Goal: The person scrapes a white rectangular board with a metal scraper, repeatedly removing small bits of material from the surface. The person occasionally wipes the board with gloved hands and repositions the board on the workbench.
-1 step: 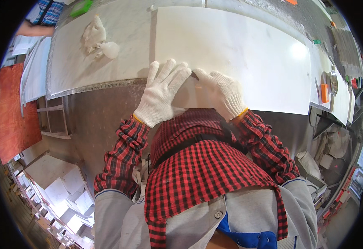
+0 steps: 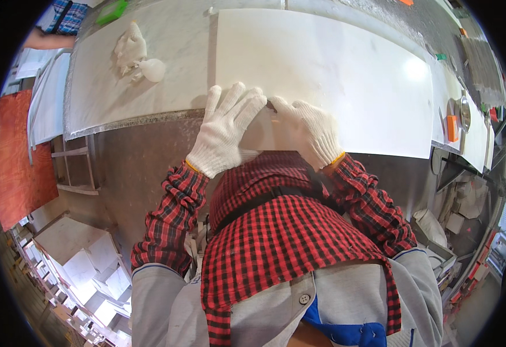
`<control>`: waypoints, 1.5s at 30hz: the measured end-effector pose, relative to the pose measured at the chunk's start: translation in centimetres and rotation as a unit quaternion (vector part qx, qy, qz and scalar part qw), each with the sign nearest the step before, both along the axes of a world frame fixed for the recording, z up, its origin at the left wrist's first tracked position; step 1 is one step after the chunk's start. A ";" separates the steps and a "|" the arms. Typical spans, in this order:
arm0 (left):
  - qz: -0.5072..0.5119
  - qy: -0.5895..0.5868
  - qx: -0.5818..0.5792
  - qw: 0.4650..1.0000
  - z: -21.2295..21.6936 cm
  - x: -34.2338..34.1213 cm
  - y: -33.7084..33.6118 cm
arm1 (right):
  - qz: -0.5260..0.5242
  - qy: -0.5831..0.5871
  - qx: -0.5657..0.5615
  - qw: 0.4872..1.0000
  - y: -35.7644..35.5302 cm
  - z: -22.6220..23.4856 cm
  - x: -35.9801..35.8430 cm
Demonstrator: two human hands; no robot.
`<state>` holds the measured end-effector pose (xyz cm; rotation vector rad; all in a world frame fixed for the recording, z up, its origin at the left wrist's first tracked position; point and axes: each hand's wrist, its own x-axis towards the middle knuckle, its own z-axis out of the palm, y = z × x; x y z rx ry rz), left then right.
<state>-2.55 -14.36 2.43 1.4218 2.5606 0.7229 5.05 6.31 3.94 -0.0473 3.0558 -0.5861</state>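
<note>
White slab (image 2: 345,75), a large glossy rectangular panel, lies flat on the grey marble tabletop (image 2: 166,87), its near edge running just above the person's chest. Both gloved hands rest on that near edge, close together. The left hand (image 2: 227,130), in a white knit glove, lies palm down with its fingers (image 2: 238,98) spread flat over the slab's near left corner, pressing rather than gripping. The right hand (image 2: 310,130), gloved the same way, sits just beside it, its fingers bent down onto the slab's edge; whether they pinch anything underneath cannot be told. Red and black checked sleeves (image 2: 172,214) lead back from both wrists. Farther left on the tabletop, well apart from the slab, lies a crumpled white rag (image 2: 134,52). At the far right, beyond the slab's end, sits a small orange block (image 2: 451,128). Below the tabletop at lower left stand stacked pale stone tiles (image 2: 85,260).
</note>
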 end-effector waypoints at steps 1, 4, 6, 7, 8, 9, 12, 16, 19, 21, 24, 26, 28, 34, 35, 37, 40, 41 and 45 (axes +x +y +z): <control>-0.004 -0.001 -0.002 1.000 0.0 0.0 0.0 | -0.015 0.006 -0.005 1.000 -0.3 -0.3 0.4; -0.006 -0.011 0.013 1.000 0.0 0.1 0.0 | -0.041 0.027 -0.008 0.999 -1.2 -0.9 1.2; -0.008 0.008 0.021 1.000 -0.3 0.1 0.0 | -0.053 0.020 -0.001 0.998 -1.7 -0.8 1.7; -0.009 0.018 0.025 0.999 -0.5 0.2 0.0 | -0.056 0.006 0.003 0.998 -1.9 -0.5 1.8; -0.013 0.017 0.029 0.999 -0.7 0.1 0.0 | -0.057 -0.004 0.006 0.998 -2.2 -0.3 1.8; -0.018 0.017 0.033 0.999 -1.1 0.0 -0.2 | -0.063 0.000 0.002 0.998 -2.5 -0.4 2.1; -0.012 0.036 0.016 0.999 -1.9 0.4 -0.7 | -0.097 -0.024 -0.111 0.989 -3.2 -1.1 3.4; 0.051 -0.103 0.091 0.989 1.6 1.5 -1.6 | -0.159 -0.175 -0.484 0.842 -3.7 1.7 4.6; 0.108 -0.271 0.140 0.946 4.5 0.7 -3.6 | -0.120 -0.163 -0.464 0.862 -3.0 2.5 5.5; 0.147 -0.371 0.231 0.887 4.5 0.5 -4.7 | -0.127 -0.202 -0.464 0.853 -2.4 2.6 5.8; 0.268 -0.407 0.367 0.792 4.6 2.3 -4.3 | -0.177 -0.241 -0.531 0.793 -1.6 2.8 5.7; 0.361 -0.432 0.364 0.742 4.7 3.6 -4.3 | -0.175 -0.233 -0.530 0.796 -0.5 3.2 5.7; 0.399 -0.462 0.287 0.738 5.6 5.4 -3.8 | -0.173 -0.217 -0.535 0.798 0.7 3.3 5.8; 0.260 -0.560 0.156 0.771 3.2 11.0 3.1 | -0.162 -0.162 -0.585 0.778 4.0 3.0 7.6; 0.256 -0.550 0.135 0.783 4.3 11.0 5.1 | -0.159 -0.135 -0.605 0.769 4.4 2.9 8.2; 0.237 -0.552 0.156 0.784 5.0 11.4 8.6 | -0.137 -0.070 -0.584 0.797 5.2 2.9 9.0; 0.247 -0.571 0.226 0.750 5.7 12.0 12.9 | -0.103 -0.023 -0.539 0.836 6.7 2.4 9.9; 0.240 -0.570 0.252 0.744 5.3 12.2 13.9 | -0.087 0.005 -0.520 0.850 7.5 1.9 10.2; 0.210 -0.596 0.211 0.745 4.2 12.4 16.7 | -0.090 -0.020 -0.447 0.890 12.0 2.8 12.7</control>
